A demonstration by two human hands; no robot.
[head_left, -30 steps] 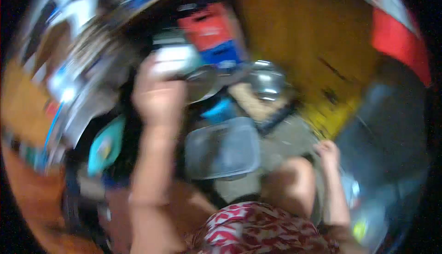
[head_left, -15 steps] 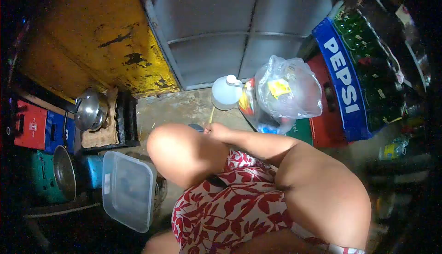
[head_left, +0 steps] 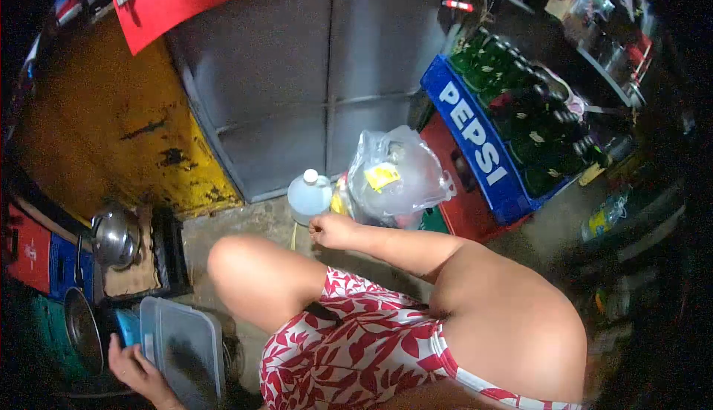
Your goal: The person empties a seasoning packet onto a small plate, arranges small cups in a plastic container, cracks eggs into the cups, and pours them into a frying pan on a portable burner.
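Note:
My right hand [head_left: 332,232] is closed with its fingers curled, just in front of a clear plastic jug [head_left: 310,196] with a white cap. I cannot tell what, if anything, is in its fingers. A thin pale stick [head_left: 294,236] shows just left of the fingertips. At the lower left, my left hand [head_left: 140,371] has its fingers apart, beside the left side of a clear plastic tub [head_left: 186,347]. A frying pan [head_left: 83,328] and a light blue packet [head_left: 128,327] lie close to those fingers.
A shiny metal pot [head_left: 116,239] stands on cardboard at the left. Clear plastic bags [head_left: 401,176] sit right of the jug. A blue Pepsi crate [head_left: 475,139] of green bottles rests on a red crate [head_left: 438,159]. Behind are a grey metal panel [head_left: 260,76] and yellow panel [head_left: 96,120].
My left hand has come into view at the lower left, beside the tub. The view has shifted, showing more of the upper area. My right hand, still closed, now sits right of the pale stick.

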